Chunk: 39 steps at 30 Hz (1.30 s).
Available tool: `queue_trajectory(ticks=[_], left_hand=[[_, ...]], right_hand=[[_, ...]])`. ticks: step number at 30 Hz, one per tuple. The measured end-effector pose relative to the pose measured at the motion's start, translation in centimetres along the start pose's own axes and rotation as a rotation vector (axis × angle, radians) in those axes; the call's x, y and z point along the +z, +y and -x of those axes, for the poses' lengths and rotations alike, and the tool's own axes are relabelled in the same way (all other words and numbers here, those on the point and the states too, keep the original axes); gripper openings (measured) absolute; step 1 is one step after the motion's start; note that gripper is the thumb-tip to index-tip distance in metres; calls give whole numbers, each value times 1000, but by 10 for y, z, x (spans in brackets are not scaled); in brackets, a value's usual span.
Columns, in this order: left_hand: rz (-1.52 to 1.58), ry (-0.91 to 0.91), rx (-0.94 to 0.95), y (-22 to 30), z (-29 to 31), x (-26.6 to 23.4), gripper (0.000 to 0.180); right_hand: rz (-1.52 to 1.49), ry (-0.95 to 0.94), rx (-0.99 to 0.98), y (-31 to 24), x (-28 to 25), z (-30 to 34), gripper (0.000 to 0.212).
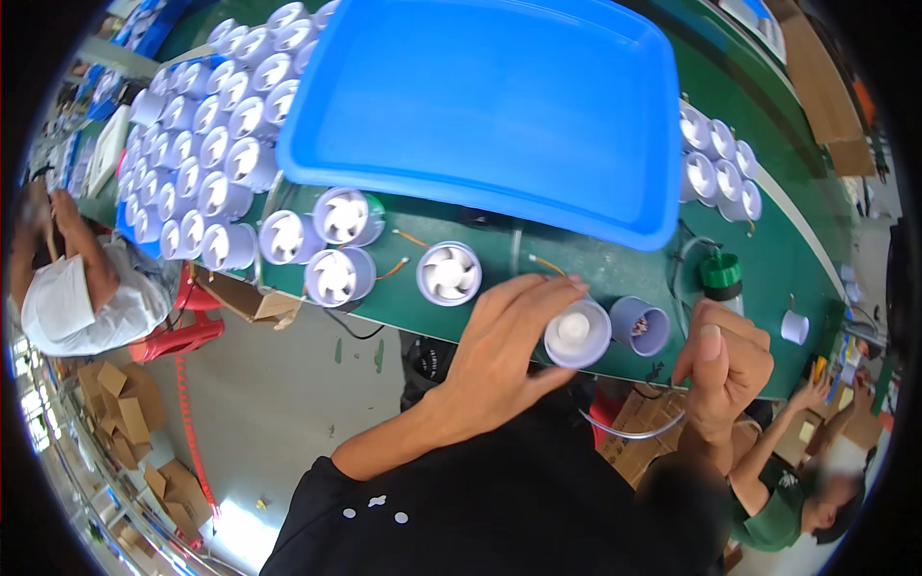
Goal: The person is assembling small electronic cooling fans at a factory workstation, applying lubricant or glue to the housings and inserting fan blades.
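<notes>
Stretching across the view from nine o'clock over twelve to three, a green workbench [615,272] bears everything close to the hands. At twelve o'clock sits a wide blue tray [499,106], its upper edge cut off. Ranks of pale cup-shaped fans [227,195] fill ten o'clock, with a smaller batch [722,163] at two.

Toward four o'clock, the left hand [495,344] curls round a single fan cup [594,338] near the bench's close edge, fingers over its far side and thumb at the near side. The right hand [732,370], between three and four, has its fingers folded inward; whether they pinch anything, I cannot tell. Beyond it at three stands a green-topped fitting [720,272], its lower part hidden by the hand.

The held cup looks light, with a smooth, stiff, thin plastic wall that could slide under a dry fingertip. The blades seem its fragile part, so the outer wall is the place to grasp, fingers clear of the opening. Its blades do not show distinctly, perhaps from blur.

Just beside it, past three, a tipped cup [620,314] contains tiny pieces [641,326], too small to identify. An orange lead [549,265] emerges by the left fingertips; where it attaches is covered.
</notes>
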<state>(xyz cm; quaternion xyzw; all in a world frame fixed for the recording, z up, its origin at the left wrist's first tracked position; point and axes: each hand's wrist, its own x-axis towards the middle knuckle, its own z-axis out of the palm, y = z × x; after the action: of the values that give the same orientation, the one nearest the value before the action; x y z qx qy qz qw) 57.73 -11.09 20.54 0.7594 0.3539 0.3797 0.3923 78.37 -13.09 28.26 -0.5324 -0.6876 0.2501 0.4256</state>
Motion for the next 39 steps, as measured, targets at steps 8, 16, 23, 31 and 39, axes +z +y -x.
queue_trajectory(ticks=[8,16,23,31,39], left_hand=[[-195,12,-122,10,56,-55,69],[-341,251,-330,-13,48,-52,71],[-779,74,-292,-12,18,-45,66],[-384,69,-224,-13,16,-66,55],[-253,58,-281,0,25,-108,54]], right_hand=[[-2,369,74,35,0,63,51],[271,799,478,72,-6,133,50],[560,665,326,66,24,129,57],[478,817,276,82,55,123,57],[510,742,265,89,53,114,57]])
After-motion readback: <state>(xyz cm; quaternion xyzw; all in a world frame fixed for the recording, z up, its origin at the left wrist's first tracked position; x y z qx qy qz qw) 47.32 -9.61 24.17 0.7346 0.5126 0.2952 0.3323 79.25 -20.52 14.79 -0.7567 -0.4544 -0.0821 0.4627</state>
